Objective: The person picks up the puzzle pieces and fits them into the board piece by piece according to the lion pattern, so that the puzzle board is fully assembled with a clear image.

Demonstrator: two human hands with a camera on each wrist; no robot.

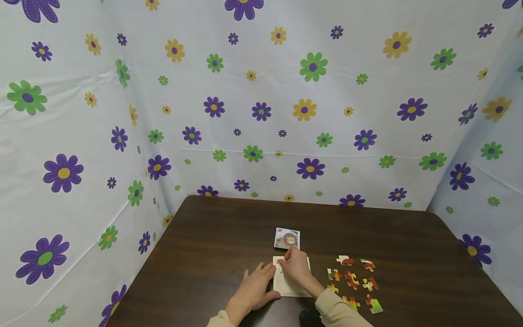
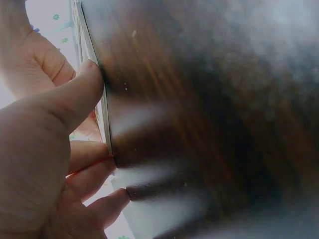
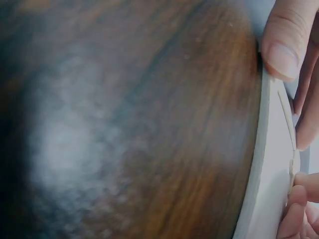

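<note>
A pale square puzzle board [image 1: 291, 288] lies on the dark table in the head view. My left hand [image 1: 253, 289] rests at its left side, fingers stretched out and thumb touching the near left corner. Over the board's upper left part, my right hand [image 1: 298, 269] pinches a small puzzle piece [image 1: 279, 262] with some pink on it; the fingertips partly cover it. In the left wrist view, the left thumb [image 2: 88, 87] lies against the board's edge. The right wrist view catches the light board [image 3: 266, 149] from the side, with fingers at its surface.
Beyond the board lies a small picture card [image 1: 287, 238] with a lion on it. Several loose puzzle pieces [image 1: 352, 279] are spread to the right. A dark object [image 1: 309, 318] sits by the right forearm. Flowered cloth [image 1: 282, 86] surrounds the table [image 1: 212, 240].
</note>
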